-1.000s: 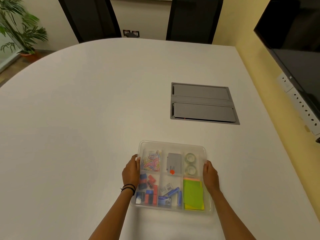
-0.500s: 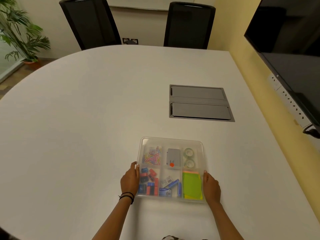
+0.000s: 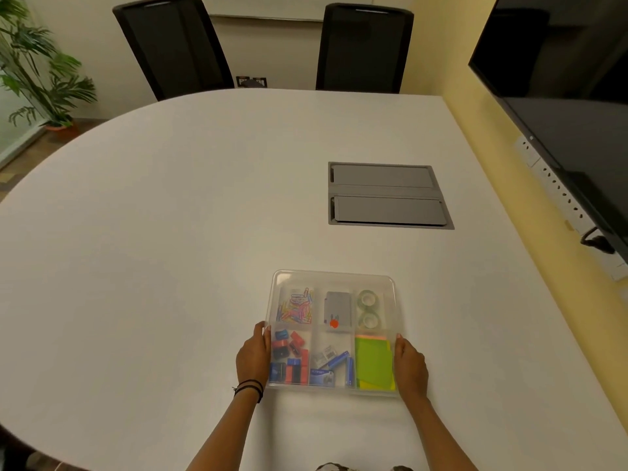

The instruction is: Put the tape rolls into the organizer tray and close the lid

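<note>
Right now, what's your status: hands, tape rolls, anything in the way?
Pressing the organizer tray sides: left hand, right hand. Two tape rolls in far right compartment, lid looks on. Nothing in the way.

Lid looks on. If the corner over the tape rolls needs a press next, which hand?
Right, probably. The right hand rests on the right edge of the organizer tray, same side as the tape rolls; the left hand is on the opposite edge and would cross over.

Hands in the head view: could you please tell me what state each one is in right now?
Left hand: open, fingers flat against the left side of the organizer tray.
Right hand: open, flat against its right side.
</note>
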`<move>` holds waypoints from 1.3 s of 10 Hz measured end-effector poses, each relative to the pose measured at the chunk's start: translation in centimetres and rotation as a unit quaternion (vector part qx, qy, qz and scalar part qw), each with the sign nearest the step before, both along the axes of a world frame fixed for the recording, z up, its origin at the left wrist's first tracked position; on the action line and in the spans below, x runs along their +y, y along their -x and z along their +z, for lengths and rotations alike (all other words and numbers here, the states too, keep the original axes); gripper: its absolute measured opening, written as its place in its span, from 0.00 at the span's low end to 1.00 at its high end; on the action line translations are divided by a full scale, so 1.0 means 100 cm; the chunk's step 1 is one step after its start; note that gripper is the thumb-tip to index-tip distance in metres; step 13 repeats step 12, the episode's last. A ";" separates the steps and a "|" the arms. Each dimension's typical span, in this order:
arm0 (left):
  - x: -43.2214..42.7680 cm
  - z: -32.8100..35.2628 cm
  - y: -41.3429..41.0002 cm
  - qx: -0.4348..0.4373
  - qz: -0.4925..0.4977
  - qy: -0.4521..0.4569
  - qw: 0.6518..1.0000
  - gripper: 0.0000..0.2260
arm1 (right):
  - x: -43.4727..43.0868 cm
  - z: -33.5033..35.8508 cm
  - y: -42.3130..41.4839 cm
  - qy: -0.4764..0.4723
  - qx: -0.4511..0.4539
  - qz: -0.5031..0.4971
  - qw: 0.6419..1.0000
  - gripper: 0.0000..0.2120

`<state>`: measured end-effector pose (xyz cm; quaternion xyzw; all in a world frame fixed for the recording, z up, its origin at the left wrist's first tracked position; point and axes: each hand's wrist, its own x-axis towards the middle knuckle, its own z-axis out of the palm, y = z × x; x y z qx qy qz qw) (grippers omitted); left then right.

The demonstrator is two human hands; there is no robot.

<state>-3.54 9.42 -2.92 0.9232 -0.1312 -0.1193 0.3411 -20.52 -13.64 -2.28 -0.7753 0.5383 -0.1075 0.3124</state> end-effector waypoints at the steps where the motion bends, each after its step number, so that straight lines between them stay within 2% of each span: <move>1: 0.000 0.000 0.001 0.010 0.009 0.008 1.000 0.12 | 0.000 -0.001 -0.001 -0.005 0.002 0.002 1.000 0.21; 5: 0.000 0.009 0.005 0.004 0.002 0.013 1.000 0.13 | 0.000 -0.002 0.000 -0.023 -0.027 -0.003 0.999 0.20; 8: 0.003 0.020 0.011 -0.013 -0.009 -0.008 1.000 0.14 | 0.000 0.004 0.001 -0.001 -0.003 0.009 1.000 0.21; 9: 0.004 0.019 0.008 -0.022 -0.014 -0.031 0.999 0.13 | -0.002 0.009 0.002 0.018 -0.023 0.013 0.999 0.19; 10: 0.005 0.023 0.004 -0.012 -0.007 -0.050 0.999 0.14 | -0.005 0.016 -0.003 0.032 -0.032 0.016 0.999 0.10; 11: 0.004 0.025 -0.002 -0.011 0.024 -0.053 0.998 0.17 | -0.012 0.019 -0.013 0.058 -0.041 0.035 0.997 0.16; 12: -0.001 0.024 -0.013 -0.050 0.014 -0.068 0.996 0.21 | -0.022 0.030 -0.026 0.101 -0.062 0.097 0.988 0.21; 13: -0.001 0.024 -0.013 -0.050 0.014 -0.068 0.996 0.21 | -0.022 0.030 -0.026 0.101 -0.062 0.097 0.988 0.21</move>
